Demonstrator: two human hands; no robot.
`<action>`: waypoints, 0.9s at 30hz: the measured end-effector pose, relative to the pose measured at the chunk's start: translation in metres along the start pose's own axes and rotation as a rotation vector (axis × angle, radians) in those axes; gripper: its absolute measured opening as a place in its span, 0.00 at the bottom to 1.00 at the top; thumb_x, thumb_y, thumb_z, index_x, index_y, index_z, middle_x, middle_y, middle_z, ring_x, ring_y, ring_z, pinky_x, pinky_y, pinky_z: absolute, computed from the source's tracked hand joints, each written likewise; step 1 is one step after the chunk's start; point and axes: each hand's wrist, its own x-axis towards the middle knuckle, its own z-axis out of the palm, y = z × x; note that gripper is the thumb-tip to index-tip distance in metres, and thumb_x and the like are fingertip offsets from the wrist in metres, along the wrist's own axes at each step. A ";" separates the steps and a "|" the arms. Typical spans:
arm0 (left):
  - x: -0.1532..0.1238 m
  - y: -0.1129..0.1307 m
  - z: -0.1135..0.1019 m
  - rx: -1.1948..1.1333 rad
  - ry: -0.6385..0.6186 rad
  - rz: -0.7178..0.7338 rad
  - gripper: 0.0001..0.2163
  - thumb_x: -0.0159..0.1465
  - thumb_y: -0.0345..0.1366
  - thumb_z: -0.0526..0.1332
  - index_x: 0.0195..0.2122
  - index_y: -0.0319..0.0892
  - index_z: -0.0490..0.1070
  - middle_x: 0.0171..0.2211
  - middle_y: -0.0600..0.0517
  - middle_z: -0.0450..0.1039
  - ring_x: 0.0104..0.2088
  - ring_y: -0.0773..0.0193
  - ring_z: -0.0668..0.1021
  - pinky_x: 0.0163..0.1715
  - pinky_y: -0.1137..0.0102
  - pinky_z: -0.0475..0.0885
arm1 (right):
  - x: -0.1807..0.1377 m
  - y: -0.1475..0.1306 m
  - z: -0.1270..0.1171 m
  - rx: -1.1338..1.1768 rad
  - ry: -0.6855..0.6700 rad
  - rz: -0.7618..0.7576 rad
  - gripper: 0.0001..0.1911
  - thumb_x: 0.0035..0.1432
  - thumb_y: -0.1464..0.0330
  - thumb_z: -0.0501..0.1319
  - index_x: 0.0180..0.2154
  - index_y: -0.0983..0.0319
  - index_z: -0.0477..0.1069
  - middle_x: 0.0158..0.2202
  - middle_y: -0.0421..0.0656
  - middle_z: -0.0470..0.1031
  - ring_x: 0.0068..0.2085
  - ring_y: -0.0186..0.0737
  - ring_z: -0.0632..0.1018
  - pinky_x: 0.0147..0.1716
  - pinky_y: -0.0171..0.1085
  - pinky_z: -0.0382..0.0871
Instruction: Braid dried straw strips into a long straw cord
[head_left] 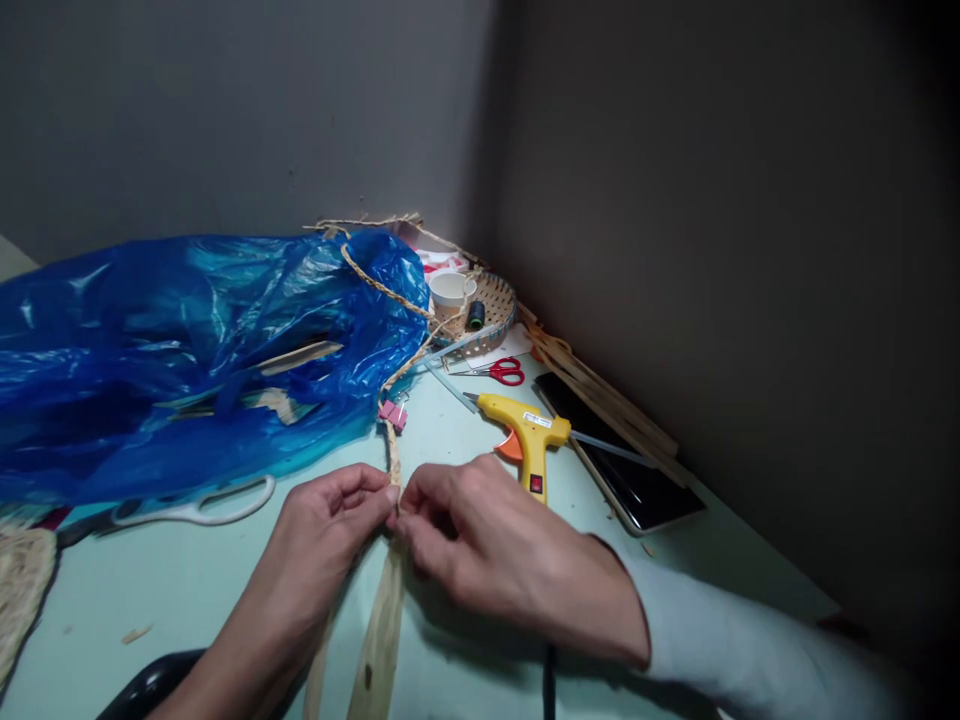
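A thin straw braid (394,455) runs down from the back of the table to between my two hands. My left hand (326,525) pinches it from the left, thumb and fingers pressed together. From the right, my right hand (469,530) is closed at the same spot, its fingertips against the braid's lower end. Below the fingers, flat loose strips (379,640) hang toward the near edge. A pink binder clip (392,414) grips the braid a little above my hands. The exact crossing of the strips is hidden by my fingers.
A large blue plastic bag (225,340) fills the left. White-handled scissors (217,503) lie before it. To the right are a yellow glue gun (529,430), red scissors (506,371), a phone (622,470) and wood strips (600,380). A woven basket (499,300) stands behind, near the walls.
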 end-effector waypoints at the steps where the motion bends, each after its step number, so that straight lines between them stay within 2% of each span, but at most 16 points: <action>1: -0.001 -0.001 0.000 -0.039 -0.006 -0.025 0.08 0.50 0.37 0.71 0.24 0.39 0.75 0.21 0.56 0.71 0.22 0.71 0.68 0.24 0.77 0.60 | -0.002 -0.001 0.005 0.008 0.000 -0.003 0.10 0.64 0.67 0.54 0.31 0.63 0.69 0.23 0.39 0.71 0.22 0.31 0.64 0.23 0.34 0.50; 3: -0.003 -0.001 0.000 -0.112 -0.021 -0.073 0.08 0.51 0.38 0.71 0.25 0.39 0.76 0.19 0.58 0.66 0.18 0.75 0.62 0.19 0.79 0.53 | -0.006 -0.002 0.017 -0.031 0.009 -0.030 0.09 0.65 0.67 0.52 0.39 0.64 0.69 0.27 0.42 0.74 0.24 0.34 0.68 0.24 0.35 0.52; 6: -0.006 0.000 0.000 -0.181 -0.036 -0.074 0.08 0.54 0.39 0.69 0.29 0.38 0.78 0.20 0.58 0.66 0.17 0.79 0.54 0.17 0.80 0.47 | -0.010 0.000 0.029 -0.234 -0.014 -0.193 0.15 0.65 0.71 0.50 0.50 0.70 0.66 0.35 0.49 0.77 0.26 0.38 0.70 0.25 0.37 0.53; 8: -0.007 0.001 -0.001 -0.196 -0.044 -0.065 0.09 0.54 0.39 0.69 0.29 0.38 0.79 0.22 0.56 0.69 0.17 0.79 0.54 0.17 0.80 0.48 | -0.011 0.000 0.030 -0.375 -0.028 -0.276 0.17 0.63 0.73 0.50 0.51 0.72 0.66 0.36 0.52 0.77 0.25 0.39 0.71 0.24 0.39 0.52; 10: -0.008 0.002 -0.003 -0.211 -0.040 -0.075 0.08 0.53 0.39 0.71 0.28 0.39 0.78 0.21 0.56 0.68 0.17 0.78 0.56 0.17 0.80 0.50 | -0.009 0.000 0.026 -0.369 0.004 -0.268 0.13 0.66 0.70 0.51 0.46 0.68 0.69 0.34 0.49 0.78 0.26 0.40 0.73 0.25 0.39 0.54; 13: -0.010 0.002 -0.005 -0.286 -0.020 -0.121 0.09 0.50 0.38 0.73 0.28 0.40 0.77 0.18 0.59 0.62 0.17 0.78 0.56 0.16 0.82 0.51 | -0.003 0.001 0.012 -0.126 0.183 -0.157 0.12 0.68 0.64 0.53 0.38 0.63 0.72 0.32 0.43 0.78 0.32 0.38 0.76 0.33 0.36 0.61; 15: -0.011 0.002 -0.005 -0.333 -0.022 -0.139 0.10 0.50 0.38 0.73 0.28 0.39 0.77 0.18 0.60 0.62 0.17 0.79 0.56 0.16 0.83 0.52 | 0.004 0.005 0.005 0.055 0.246 -0.050 0.11 0.67 0.63 0.55 0.40 0.62 0.72 0.35 0.43 0.78 0.36 0.38 0.76 0.38 0.36 0.63; 17: -0.012 0.003 -0.004 -0.350 -0.025 -0.152 0.10 0.50 0.37 0.73 0.29 0.39 0.76 0.20 0.59 0.65 0.17 0.79 0.59 0.17 0.83 0.55 | 0.011 0.010 0.003 0.262 0.124 0.035 0.11 0.66 0.63 0.56 0.42 0.63 0.72 0.36 0.43 0.78 0.38 0.38 0.76 0.39 0.35 0.65; 20: -0.013 0.006 -0.001 -0.330 -0.036 -0.154 0.10 0.50 0.36 0.73 0.29 0.41 0.75 0.22 0.56 0.72 0.20 0.73 0.70 0.20 0.79 0.64 | 0.018 0.016 0.009 0.612 -0.122 0.080 0.10 0.67 0.65 0.55 0.38 0.65 0.70 0.33 0.43 0.77 0.36 0.36 0.76 0.41 0.35 0.67; 23: -0.013 0.007 0.002 -0.297 -0.073 -0.140 0.10 0.51 0.36 0.72 0.31 0.41 0.74 0.22 0.55 0.74 0.22 0.67 0.75 0.24 0.74 0.70 | 0.020 0.017 0.016 0.798 -0.167 0.141 0.08 0.67 0.67 0.54 0.39 0.65 0.66 0.31 0.42 0.73 0.32 0.33 0.75 0.39 0.35 0.69; 27: -0.014 0.004 0.000 -0.266 -0.095 -0.097 0.13 0.55 0.37 0.70 0.39 0.43 0.72 0.26 0.54 0.76 0.25 0.63 0.77 0.27 0.71 0.73 | 0.019 0.020 0.016 0.820 -0.226 0.170 0.10 0.66 0.66 0.55 0.45 0.65 0.64 0.34 0.43 0.72 0.27 0.30 0.72 0.31 0.33 0.68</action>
